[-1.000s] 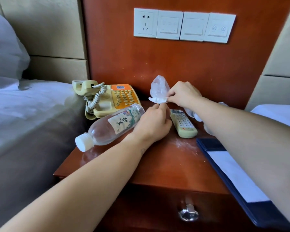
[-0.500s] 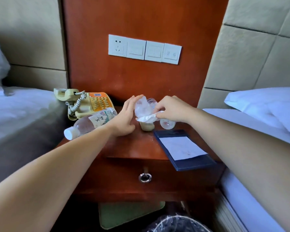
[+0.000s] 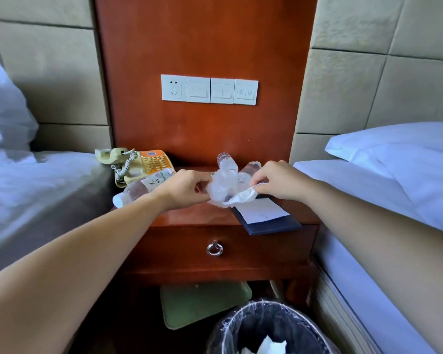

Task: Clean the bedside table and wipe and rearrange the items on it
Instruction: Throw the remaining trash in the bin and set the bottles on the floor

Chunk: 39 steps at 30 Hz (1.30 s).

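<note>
Though in left hand (image 3: 187, 187), crumpled plastic (image 3: 219, 187) indistinct.

Both bare forearms reach forward from the bottom corners of the view and converge near the middle. The left forearm (image 3: 87, 251) rises from the lower left, with its wrist straight and the thumb side turned up. The left grip (image 3: 187, 187) has its fingers curled round the left side of a crumpled clear plastic film (image 3: 219, 187). The right forearm (image 3: 368, 221) comes in from the lower right, with the back of the hand facing up. The right grip (image 3: 274, 181) bends its fingers down and inward and pinches a white paper tissue (image 3: 243, 195) (its fingertips are partly hidden behind the paper). The two grips sit near each other at about the same height, with only the film and the tissue between them.
</note>
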Tool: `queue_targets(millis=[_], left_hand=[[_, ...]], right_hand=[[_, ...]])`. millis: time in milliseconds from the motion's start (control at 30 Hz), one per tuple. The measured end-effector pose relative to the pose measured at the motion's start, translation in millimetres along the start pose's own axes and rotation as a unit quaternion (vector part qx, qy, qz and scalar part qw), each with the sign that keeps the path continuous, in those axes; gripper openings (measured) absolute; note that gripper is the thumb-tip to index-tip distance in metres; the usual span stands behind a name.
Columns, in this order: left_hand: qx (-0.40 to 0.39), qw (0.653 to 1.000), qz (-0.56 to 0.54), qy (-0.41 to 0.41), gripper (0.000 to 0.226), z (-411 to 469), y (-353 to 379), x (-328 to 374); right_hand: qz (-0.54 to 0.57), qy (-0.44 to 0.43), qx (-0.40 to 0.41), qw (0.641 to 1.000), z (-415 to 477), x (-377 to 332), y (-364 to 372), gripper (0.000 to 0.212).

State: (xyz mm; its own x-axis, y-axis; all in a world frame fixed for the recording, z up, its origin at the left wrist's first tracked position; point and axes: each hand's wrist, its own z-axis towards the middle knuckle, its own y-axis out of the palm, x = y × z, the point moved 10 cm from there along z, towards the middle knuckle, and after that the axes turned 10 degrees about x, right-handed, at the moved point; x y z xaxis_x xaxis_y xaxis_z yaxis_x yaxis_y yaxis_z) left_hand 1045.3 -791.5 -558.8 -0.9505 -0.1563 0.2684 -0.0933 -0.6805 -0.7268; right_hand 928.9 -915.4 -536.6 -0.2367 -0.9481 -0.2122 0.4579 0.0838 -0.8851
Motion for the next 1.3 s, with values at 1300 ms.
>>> queue_targets(millis=[1300], left_hand=[[-0.428, 0.904, -0.002, 0.003, 0.058, -188, 198, 109]], right_hand=[[0.051, 0.114, -0.200, 0.972, -243, 101, 130, 0.029]])
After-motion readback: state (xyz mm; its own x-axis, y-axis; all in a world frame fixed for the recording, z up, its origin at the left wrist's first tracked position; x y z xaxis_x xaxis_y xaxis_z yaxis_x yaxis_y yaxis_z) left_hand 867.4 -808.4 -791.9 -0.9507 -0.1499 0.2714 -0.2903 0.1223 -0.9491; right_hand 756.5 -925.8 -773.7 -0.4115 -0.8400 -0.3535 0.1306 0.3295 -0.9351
